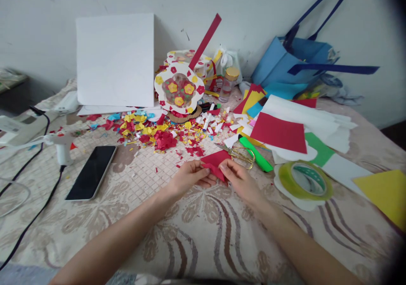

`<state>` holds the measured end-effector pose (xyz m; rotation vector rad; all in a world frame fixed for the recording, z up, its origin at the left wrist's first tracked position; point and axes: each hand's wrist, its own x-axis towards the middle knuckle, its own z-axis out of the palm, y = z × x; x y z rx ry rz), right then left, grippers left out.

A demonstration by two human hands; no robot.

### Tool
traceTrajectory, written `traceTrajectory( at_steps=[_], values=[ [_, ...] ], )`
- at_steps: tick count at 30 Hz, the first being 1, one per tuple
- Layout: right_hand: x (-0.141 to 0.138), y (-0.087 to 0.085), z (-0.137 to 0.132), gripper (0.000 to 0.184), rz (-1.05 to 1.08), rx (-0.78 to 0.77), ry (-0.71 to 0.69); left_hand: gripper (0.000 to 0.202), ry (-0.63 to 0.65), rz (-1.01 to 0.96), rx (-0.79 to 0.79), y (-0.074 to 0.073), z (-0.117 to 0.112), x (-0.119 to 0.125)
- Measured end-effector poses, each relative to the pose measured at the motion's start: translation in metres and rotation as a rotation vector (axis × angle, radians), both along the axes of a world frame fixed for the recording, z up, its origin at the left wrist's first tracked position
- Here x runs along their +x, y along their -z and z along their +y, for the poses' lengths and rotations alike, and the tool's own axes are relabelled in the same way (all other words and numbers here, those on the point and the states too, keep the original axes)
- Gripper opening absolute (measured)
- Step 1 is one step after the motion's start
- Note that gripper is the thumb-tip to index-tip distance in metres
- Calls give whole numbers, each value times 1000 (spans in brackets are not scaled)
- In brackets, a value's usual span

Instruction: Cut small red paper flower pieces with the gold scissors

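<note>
My left hand [189, 176] and my right hand [238, 177] meet over the patterned cloth and both pinch a small folded piece of red paper [214, 161]. The fingers of each hand are closed on its near edge. Gold-handled scissors [240, 153] lie just beyond my right hand, touching nothing I hold. A heap of red, yellow and blue paper scraps [158, 133] spreads behind the hands.
A black phone [91, 171] and a white glue gun [62, 145] with its cable lie at the left. A tape roll [305, 181], a green marker [256, 154], coloured paper sheets [279, 132] and a blue bag [292, 65] are at the right. A flowered paper ornament [179, 89] and a white board [115, 59] stand behind.
</note>
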<state>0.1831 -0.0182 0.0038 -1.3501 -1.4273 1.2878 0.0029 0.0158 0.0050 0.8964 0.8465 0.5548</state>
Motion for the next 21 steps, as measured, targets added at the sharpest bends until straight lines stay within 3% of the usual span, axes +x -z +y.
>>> traceTrajectory(
  at_steps=[2, 6, 13, 17, 21],
  values=[
    [2, -1, 1, 12, -4, 69, -43, 36, -19, 26, 10, -1, 0, 0],
    [2, 0, -1, 34, -29, 184, -124, 26, -11, 78, 27, -4, 0, 1],
    [1, 2, -4, 18, -180, 327, 7, 20, 8, 121, 59, -4, -1, 2],
    [5, -3, 0, 21, -249, 435, -122, 23, 7, 96, 8, -3, -1, 0],
    [7, -6, 3, 27, -251, 450, -147, 25, -11, 70, -5, -4, 1, -1]
  ],
)
